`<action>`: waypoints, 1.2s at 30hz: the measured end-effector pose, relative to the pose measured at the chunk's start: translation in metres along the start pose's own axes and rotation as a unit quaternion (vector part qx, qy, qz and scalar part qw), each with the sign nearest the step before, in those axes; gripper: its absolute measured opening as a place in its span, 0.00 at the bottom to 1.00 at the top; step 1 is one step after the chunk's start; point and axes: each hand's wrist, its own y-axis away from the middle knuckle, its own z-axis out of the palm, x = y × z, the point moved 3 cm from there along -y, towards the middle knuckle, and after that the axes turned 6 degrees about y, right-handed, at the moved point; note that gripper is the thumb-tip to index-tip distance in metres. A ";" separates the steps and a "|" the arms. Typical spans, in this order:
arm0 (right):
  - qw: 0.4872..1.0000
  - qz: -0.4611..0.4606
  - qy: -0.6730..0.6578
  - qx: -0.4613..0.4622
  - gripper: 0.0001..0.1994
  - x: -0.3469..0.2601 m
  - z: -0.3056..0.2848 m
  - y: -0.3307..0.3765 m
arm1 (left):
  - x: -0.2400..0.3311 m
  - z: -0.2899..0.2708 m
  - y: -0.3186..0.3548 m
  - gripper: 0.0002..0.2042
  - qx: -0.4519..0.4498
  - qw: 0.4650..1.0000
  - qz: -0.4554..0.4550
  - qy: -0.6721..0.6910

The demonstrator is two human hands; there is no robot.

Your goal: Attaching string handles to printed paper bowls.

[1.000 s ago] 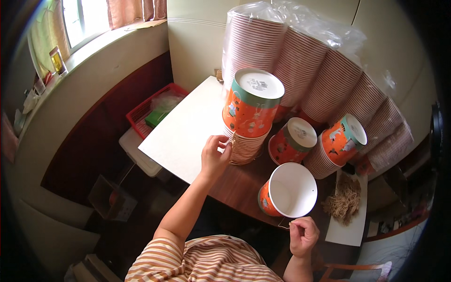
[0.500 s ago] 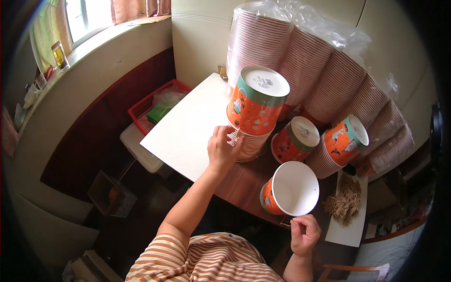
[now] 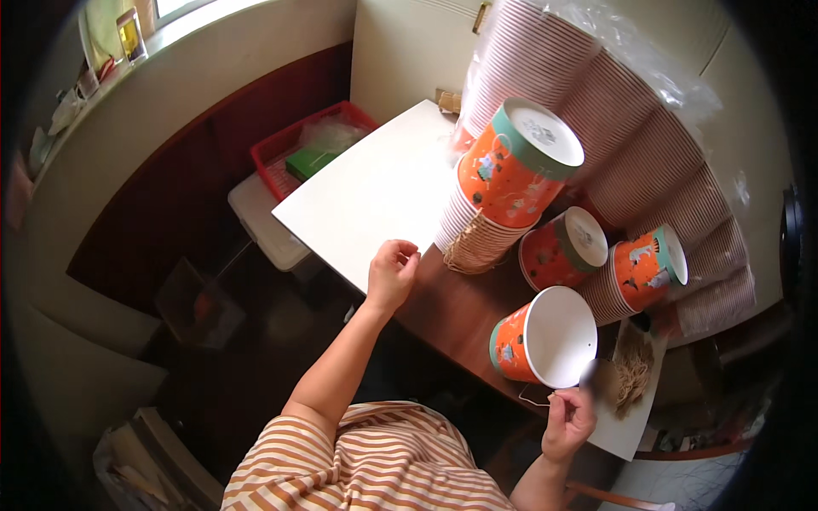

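Observation:
A paper bucket (image 3: 509,347), orange with a green band and white inside, stands tilted at the table's front edge with its mouth toward me. Just below its rim, my right hand (image 3: 569,423) pinches the end of a thin pale cord (image 3: 534,399). A dark blurred patch beside those fingers cannot be made out. Over the table's front edge, my left hand (image 3: 393,274) has its fingers curled together, apart from the buckets; whatever it holds is hidden. Tan cords (image 3: 480,245) hang against the tall stack of upside-down paper buckets (image 3: 511,175), right of my left hand.
Two shorter upside-down groups, a bucket (image 3: 554,255) and a nested stack (image 3: 635,277), stand behind the tilted one. Tall bucket stacks in clear plastic (image 3: 630,128) line the back. Loose tan cords (image 3: 633,375) lie on a white board at right. A red basket (image 3: 266,160) sits left.
My left hand has come away from the cords on the tall stack, toward me and left. My right hand keeps its pinch on the cord by the bucket. The view has shifted.

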 end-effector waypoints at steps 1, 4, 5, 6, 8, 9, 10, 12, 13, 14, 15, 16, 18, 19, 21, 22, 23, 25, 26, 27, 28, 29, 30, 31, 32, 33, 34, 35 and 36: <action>1.000 0.016 0.001 -0.004 0.04 -0.002 0.000 0.000 | -0.001 -0.001 0.004 0.04 -0.012 0.999 0.029 -0.012; 1.000 0.007 0.014 0.009 0.03 -0.010 0.002 -0.006 | -0.002 -0.002 0.007 0.04 -0.032 0.997 0.061 -0.024; 1.000 0.006 0.018 0.007 0.03 -0.010 0.002 -0.006 | -0.001 -0.002 0.007 0.04 -0.042 0.997 0.067 -0.027; 1.000 0.006 0.025 0.015 0.03 -0.009 0.002 -0.007 | 0.000 -0.002 0.007 0.04 -0.042 0.997 0.065 -0.024; 0.999 0.013 0.019 0.026 0.02 -0.012 0.004 -0.008 | 0.001 -0.002 0.007 0.03 -0.050 0.995 0.074 -0.033; 0.999 0.014 0.023 0.027 0.02 -0.015 0.006 -0.009 | 0.001 -0.002 0.007 0.03 -0.052 0.996 0.073 -0.030; 0.999 0.013 0.019 0.026 0.03 -0.018 0.007 -0.011 | 0.002 -0.002 0.008 0.03 -0.052 0.996 0.071 -0.031; 0.999 0.011 0.017 0.025 0.03 -0.022 0.009 -0.011 | 0.003 -0.002 0.008 0.03 -0.054 0.996 0.070 -0.030; 1.000 0.011 0.014 0.020 0.03 -0.022 0.011 -0.012 | 0.004 -0.002 0.008 0.03 -0.055 0.995 0.073 -0.038; 1.000 0.010 0.012 0.015 0.03 -0.023 0.012 -0.012 | 0.004 -0.002 0.008 0.03 -0.056 0.995 0.075 -0.046; 1.000 0.011 0.012 0.016 0.03 -0.023 0.013 -0.012 | 0.004 -0.002 0.008 0.03 -0.057 0.994 0.076 -0.045; 1.000 0.011 0.008 0.018 0.03 -0.023 0.014 -0.011 | 0.005 -0.003 0.008 0.03 -0.057 0.994 0.083 -0.053; 1.000 0.013 0.005 0.021 0.02 -0.023 0.015 -0.011 | 0.006 -0.002 0.008 0.03 -0.058 0.992 0.091 -0.061; 1.000 0.013 0.005 0.021 0.02 -0.024 0.015 -0.011 | 0.007 -0.002 0.008 0.03 -0.059 0.992 0.093 -0.065; 1.000 0.014 0.004 0.022 0.02 -0.024 0.016 -0.011 | 0.007 0.000 0.008 0.03 -0.062 0.991 0.096 -0.069; 1.000 0.014 0.000 0.023 0.03 -0.023 0.016 -0.011 | 0.007 0.000 0.008 0.04 -0.062 0.991 0.096 -0.073; 1.000 0.015 -0.003 0.024 0.03 -0.022 0.017 -0.011 | 0.007 0.001 0.007 0.04 -0.062 0.991 0.096 -0.077; 1.000 0.015 0.000 0.023 0.03 -0.022 0.016 -0.011 | 0.007 0.002 0.006 0.04 -0.064 0.992 0.080 -0.075; 1.000 0.014 0.004 0.021 0.03 -0.022 0.015 -0.011 | 0.008 0.003 0.006 0.05 -0.066 0.993 0.065 -0.073; 1.000 0.015 0.004 0.022 0.03 -0.021 0.015 -0.011 | 0.008 0.004 0.005 0.05 -0.067 0.993 0.066 -0.073; 1.000 0.018 0.005 0.025 0.03 -0.020 0.015 -0.011 | 0.008 0.005 0.004 0.05 -0.067 0.993 0.064 -0.076; 0.999 0.020 0.006 0.027 0.03 -0.019 0.014 -0.010 | 0.008 0.006 0.003 0.06 -0.068 0.993 0.062 -0.079; 0.999 0.022 0.006 0.029 0.03 -0.018 0.014 -0.010 | 0.010 0.008 0.003 0.06 -0.070 0.992 0.062 -0.080; 0.999 0.024 0.007 0.031 0.03 -0.018 0.014 -0.010 | 0.012 0.010 0.002 0.06 -0.079 0.993 0.052 -0.073; 0.999 0.026 0.008 0.034 0.03 -0.017 0.014 -0.009 | 0.013 0.014 0.000 0.07 -0.089 0.993 0.041 -0.066; 0.999 0.027 0.008 0.035 0.03 -0.017 0.014 -0.009 | 0.015 0.016 -0.001 0.07 -0.090 0.993 0.041 -0.067; 0.999 0.029 0.003 0.033 0.03 -0.016 0.014 -0.009 | 0.019 0.019 -0.002 0.07 -0.077 0.991 0.078 -0.081; 0.999 0.031 -0.001 0.031 0.03 -0.015 0.014 -0.008 | 0.022 0.021 -0.003 0.08 -0.065 0.987 0.114 -0.094; 0.999 0.031 -0.002 0.031 0.03 -0.014 0.013 -0.008 | 0.023 0.023 -0.006 0.08 -0.065 0.987 0.114 -0.095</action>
